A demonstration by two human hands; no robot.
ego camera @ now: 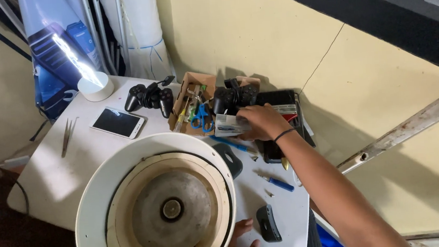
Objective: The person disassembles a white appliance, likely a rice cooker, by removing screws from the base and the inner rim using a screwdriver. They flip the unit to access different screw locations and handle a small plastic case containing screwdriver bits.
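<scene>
The big white round housing (155,208) sits closest to you, at about 7 o'clock on the white table (49,175), with a grey disc in its middle. Your left hand (243,243) is at 6 o'clock, tucked under the housing's right edge. Its fingers are spread out flat, and I cannot tell if they hold anything. Just to the right of that hand lies a small black part (268,223). A little farther, at 4 o'clock, lies a blue screwdriver (277,183).

Your right hand (261,121) reaches out to about 1 o'clock. Its fingers are curled over a small pale box (228,125), and they touch it. Right behind the box sits a black game controller (234,98), next to a cardboard tray (192,105) with blue scissors (201,118) in it.

Farther left, at 12 o'clock, is a second black game controller (148,99). At 11 o'clock lies a white phone (118,122). Metal tweezers (68,134) lie at 10 o'clock. A small round white lamp (95,86) stands farthest back.
</scene>
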